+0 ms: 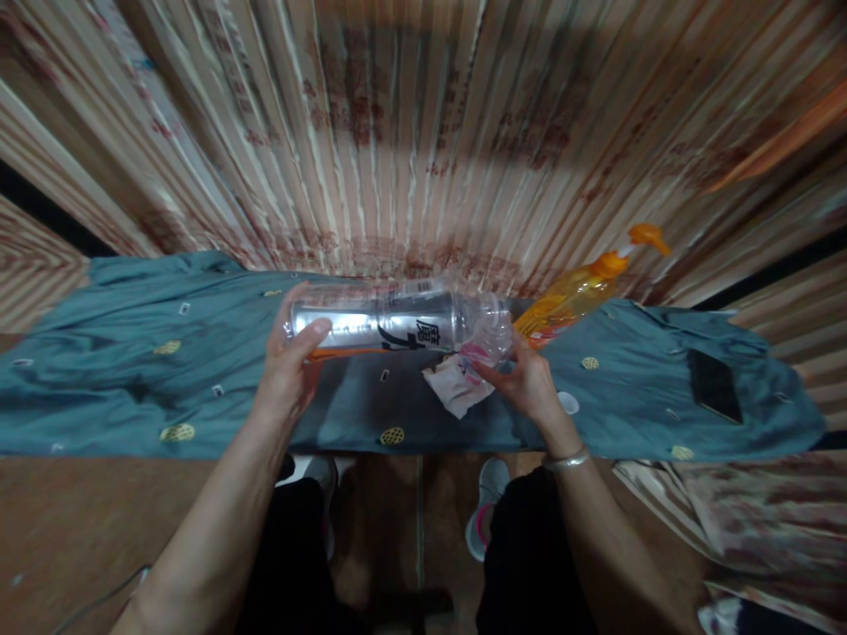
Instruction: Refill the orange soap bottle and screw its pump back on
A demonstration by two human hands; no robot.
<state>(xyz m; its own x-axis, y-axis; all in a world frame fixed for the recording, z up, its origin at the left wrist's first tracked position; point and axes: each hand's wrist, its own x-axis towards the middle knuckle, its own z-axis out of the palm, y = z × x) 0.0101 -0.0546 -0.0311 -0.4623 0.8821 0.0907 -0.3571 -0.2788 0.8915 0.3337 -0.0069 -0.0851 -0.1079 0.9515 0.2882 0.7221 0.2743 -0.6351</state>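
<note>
A large clear plastic bottle point(371, 317) with a silver label and black characters lies sideways across the middle of the head view, over the table. Around its base end my left hand point(295, 353) is closed, thumb on the near side. At the neck end on the right, the fingers of my right hand point(529, 375) are closed on the bottle. Below that end is a crumpled white and pink piece of tissue or wrapper point(458, 385), at my right thumb; whether the thumb presses on it I cannot tell. Something orange shows under the bottle's left part.
Behind my right hand a yellow-orange pump bottle point(569, 295) leans right. A small white cap or disc point(567, 402) lies beside my right wrist, and a dark phone point(715, 385) farther right. A patterned green-blue cloth point(218, 362) covers the narrow table; a striped curtain point(410, 132) hangs behind.
</note>
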